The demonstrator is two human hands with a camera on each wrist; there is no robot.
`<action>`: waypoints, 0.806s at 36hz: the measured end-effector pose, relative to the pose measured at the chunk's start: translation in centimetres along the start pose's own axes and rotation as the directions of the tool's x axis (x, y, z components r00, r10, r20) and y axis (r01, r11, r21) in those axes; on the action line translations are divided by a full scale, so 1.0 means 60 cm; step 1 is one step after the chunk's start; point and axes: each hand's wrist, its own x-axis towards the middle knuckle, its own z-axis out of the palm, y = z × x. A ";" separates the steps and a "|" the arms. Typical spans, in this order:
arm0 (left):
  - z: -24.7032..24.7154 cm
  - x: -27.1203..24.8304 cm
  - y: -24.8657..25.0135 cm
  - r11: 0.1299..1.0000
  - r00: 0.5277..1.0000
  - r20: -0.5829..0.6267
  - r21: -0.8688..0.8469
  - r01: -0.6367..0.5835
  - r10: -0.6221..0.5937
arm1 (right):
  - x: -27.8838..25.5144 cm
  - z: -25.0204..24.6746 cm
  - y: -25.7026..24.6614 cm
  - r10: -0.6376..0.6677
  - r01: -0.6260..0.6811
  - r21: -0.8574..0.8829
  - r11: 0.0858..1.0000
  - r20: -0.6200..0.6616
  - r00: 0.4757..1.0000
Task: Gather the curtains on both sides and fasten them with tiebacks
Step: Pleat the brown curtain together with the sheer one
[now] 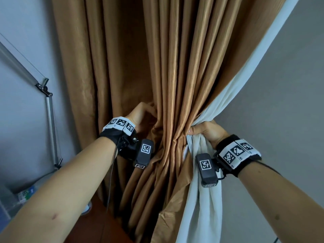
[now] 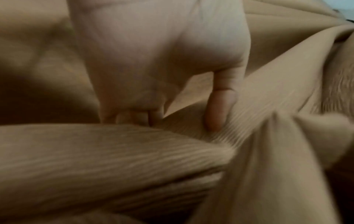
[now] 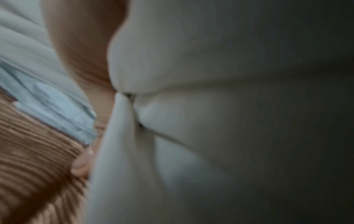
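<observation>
A ribbed tan curtain (image 1: 175, 85) with a white lining (image 1: 228, 95) hangs in front of me, bunched at waist height. My left hand (image 1: 140, 114) grips the gathered folds from the left, its fingers curled into the fabric. In the left wrist view the thumb (image 2: 218, 109) presses into the tan curtain (image 2: 114, 159). My right hand (image 1: 206, 131) clutches the white lining and the tan folds from the right. In the right wrist view a fingertip (image 3: 82, 163) shows between the tan curtain (image 3: 34, 159) and the white lining (image 3: 134, 166). No tieback is in view.
A grey wall (image 1: 280, 85) stands on the right. At the left, a metal hinged arm (image 1: 47, 95) reaches across a pale wall (image 1: 21, 41). A brown wooden surface (image 1: 98, 223) with small packets (image 1: 26, 193) lies low at the left.
</observation>
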 end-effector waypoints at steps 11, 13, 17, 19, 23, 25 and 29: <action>-0.033 0.000 -0.023 0.999 0.995 -0.092 -0.025 -0.045 0.042 | 0.032 -0.004 0.007 0.024 -0.022 0.020 1.000 -0.087 0.996; -0.041 -0.017 -0.024 0.979 0.999 -0.005 -0.195 -0.054 0.054 | 0.038 0.003 0.008 0.029 -0.027 0.017 1.000 -0.135 0.990; -0.046 -0.029 -0.048 0.998 0.998 -0.041 -0.038 -0.048 0.046 | 0.044 0.024 0.013 0.032 -0.023 0.064 0.998 -0.143 0.989; -0.026 -0.033 -0.056 0.978 0.998 -0.039 0.205 -0.047 0.056 | 0.042 0.033 0.013 0.009 -0.001 0.069 0.998 -0.121 0.993; 0.009 -0.042 -0.049 0.919 0.976 -0.072 0.359 -0.165 0.203 | 0.021 0.044 0.005 -0.075 0.075 -0.040 0.996 0.005 0.997; 0.010 -0.043 -0.052 0.916 0.968 -0.081 0.349 -0.197 0.239 | 0.007 0.042 -0.001 -0.095 0.098 -0.073 0.992 0.054 0.994; 0.013 -0.039 -0.056 0.916 0.965 -0.078 0.342 -0.210 0.250 | -0.011 0.035 -0.001 -0.036 0.038 -0.009 0.999 0.122 0.992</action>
